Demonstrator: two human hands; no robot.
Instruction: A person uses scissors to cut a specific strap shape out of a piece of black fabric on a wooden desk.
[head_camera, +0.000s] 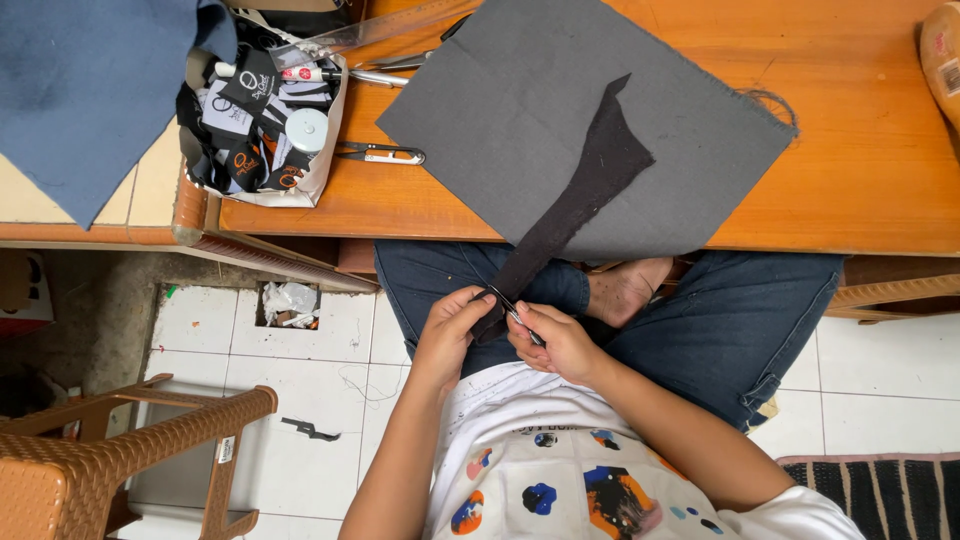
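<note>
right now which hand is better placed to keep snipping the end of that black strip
Right, probably. The right hand holds a small cutting tool at the lower end of the black fabric strip, while the left hand pinches that end, so it seems better kept as the steadying hand.

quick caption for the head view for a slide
Seated person's left hand and right hand grip the end of a black fabric strip trailing off grey cloth on a wooden table.
</note>
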